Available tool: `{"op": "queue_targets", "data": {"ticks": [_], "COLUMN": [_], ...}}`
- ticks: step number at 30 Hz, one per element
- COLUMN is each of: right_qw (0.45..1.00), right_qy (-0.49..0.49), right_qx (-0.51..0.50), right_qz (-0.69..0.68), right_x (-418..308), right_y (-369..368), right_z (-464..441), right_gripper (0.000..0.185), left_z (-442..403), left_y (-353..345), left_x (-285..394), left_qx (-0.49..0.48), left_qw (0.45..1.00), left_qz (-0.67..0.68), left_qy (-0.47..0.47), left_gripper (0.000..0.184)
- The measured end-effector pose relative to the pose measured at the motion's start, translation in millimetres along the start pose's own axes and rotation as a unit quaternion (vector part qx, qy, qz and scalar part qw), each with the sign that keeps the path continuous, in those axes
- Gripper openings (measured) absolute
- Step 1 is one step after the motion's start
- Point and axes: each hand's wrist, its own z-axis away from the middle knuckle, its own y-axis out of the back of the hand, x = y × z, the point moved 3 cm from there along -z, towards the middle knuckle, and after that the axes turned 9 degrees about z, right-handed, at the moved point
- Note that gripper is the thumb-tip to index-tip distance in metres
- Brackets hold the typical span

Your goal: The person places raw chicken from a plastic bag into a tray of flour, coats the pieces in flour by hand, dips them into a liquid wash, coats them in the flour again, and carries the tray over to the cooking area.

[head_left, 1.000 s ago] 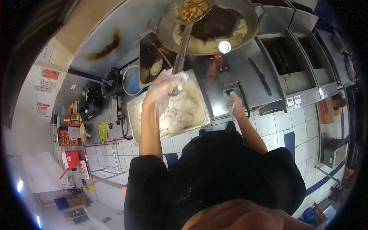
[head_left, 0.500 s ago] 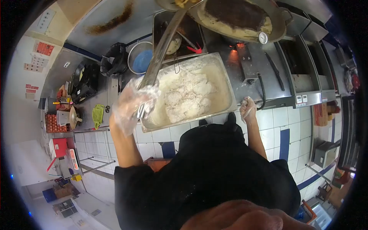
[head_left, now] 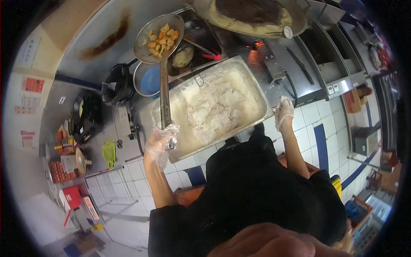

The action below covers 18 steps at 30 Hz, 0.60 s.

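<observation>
My left hand (head_left: pixel 160 145), in a clear plastic glove, is closed around the long metal handle of a strainer (head_left: pixel 139 45). Golden fried pieces (head_left: pixel 163 40) lie in its round mesh bowl, held out beyond the tray's far left corner. Below the handle is a metal tray (head_left: pixel 252 70) of white flour (head_left: pixel 244 85), with flour-coated lumps (head_left: pixel 212 115) heaped in the middle. Just off the tray's right side is my right hand (head_left: pixel 284 113), also gloved and dusted with flour. Its fingers are curled together, and I see nothing in them.
A large pan (head_left: pixel 295 21) with dark oil and a thermometer (head_left: pixel 287 32) stands over a lit burner (head_left: pixel 259 49). Red-handled tongs (head_left: pixel 212 55) lie behind the flour tray. A blue-bottomed bowl (head_left: pixel 150 79) and a green cloth (head_left: pixel 108 154) are at left.
The strainer has swung left from beside the big pan, bringing its fried pieces into full view. My left hand has lowered slightly and shifted right. The whole view has turned somewhat.
</observation>
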Motion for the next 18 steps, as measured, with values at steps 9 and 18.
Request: {"op": "queue_targets", "data": {"ticks": [9,18], "right_qw": [0.963,0.819], "right_qy": [0.138,0.215], "right_qx": [-0.167,-0.282], "right_qz": [0.163,0.452], "right_x": [-24.2,9.8], "right_y": [-86.2,-108.2], "right_z": [51.9,51.7], "right_gripper": [0.005,0.035], "left_z": [-163.1,-266.1], "left_y": [3.1,-20.0], "left_x": [-30.3,-51.2], "left_qx": [-0.094,-0.063], "left_qw": [0.994,0.994], "left_qz": [-0.037,-0.041], "left_qy": [-0.044,-0.077], "left_gripper": [0.024,0.037]}}
